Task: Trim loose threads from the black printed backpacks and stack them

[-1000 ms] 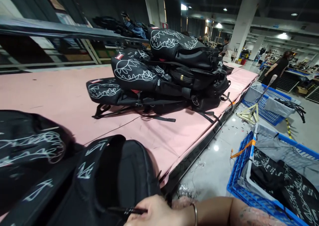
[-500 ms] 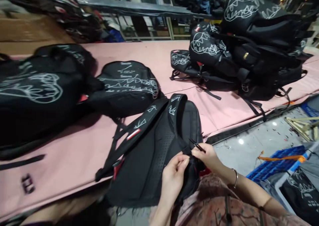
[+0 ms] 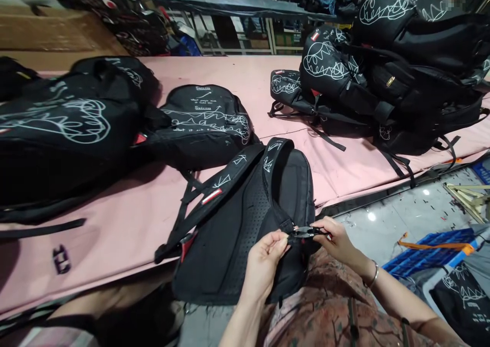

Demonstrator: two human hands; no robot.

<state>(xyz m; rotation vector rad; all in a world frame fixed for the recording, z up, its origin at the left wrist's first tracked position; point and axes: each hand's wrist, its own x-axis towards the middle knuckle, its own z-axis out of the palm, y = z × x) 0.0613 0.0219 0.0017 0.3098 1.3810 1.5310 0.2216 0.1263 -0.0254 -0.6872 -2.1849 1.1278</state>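
Note:
A black backpack [image 3: 237, 234] lies back side up over the table's front edge, its two padded shoulder straps [image 3: 270, 171] with white printing facing me. My left hand [image 3: 266, 260] is pinched at the lower end of the right-hand strap; what sits between its fingertips is too small to make out. Thread snips [image 3: 306, 231] are in my right hand [image 3: 337, 240], their blades pointing left at the spot where my left fingertips pinch. Both hands are close together above the backpack's lower right side.
More black backpacks with white printing lie on the pink-covered table [image 3: 126, 245]: a pair at left, one flat backpack [image 3: 206, 127] behind mine, a tall pile [image 3: 386, 81] at right. A black buckle piece [image 3: 61, 259] lies near the front edge. A blue crate [image 3: 421, 252] stands at lower right.
My right hand has shifted slightly right, and the snips have turned from pointing up-left to lying nearly level, blades toward my left fingertips. The whole view has shifted slightly.

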